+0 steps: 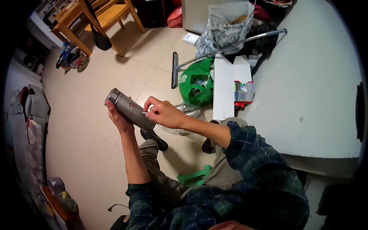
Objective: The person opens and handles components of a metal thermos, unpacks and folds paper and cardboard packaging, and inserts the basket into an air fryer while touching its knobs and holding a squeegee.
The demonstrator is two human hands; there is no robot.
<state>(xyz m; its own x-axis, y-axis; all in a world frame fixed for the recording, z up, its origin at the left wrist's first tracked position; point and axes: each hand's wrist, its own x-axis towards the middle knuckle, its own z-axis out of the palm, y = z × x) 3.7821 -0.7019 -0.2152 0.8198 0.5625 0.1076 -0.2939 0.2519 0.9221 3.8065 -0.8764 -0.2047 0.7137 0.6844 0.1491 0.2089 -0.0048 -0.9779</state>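
A grey metal flask (130, 110) with a silver cap and a small red logo is tilted, its capped end at the upper left. My left hand (120, 118) is wrapped round its capped half from below. At the flask's lower right side, my right hand (164, 114) is closed in a pinch on a small whitish thing, too small to name, that touches or nearly touches the flask wall. Both hands are above the floor, in front of my knees.
A green bag (195, 82), a white box (223, 88) and a squeegee mop (174, 71) are ahead. The white table (306, 88) stands at the right. A wooden chair (109, 19) is at the upper left, a green stool (194, 177) below me.
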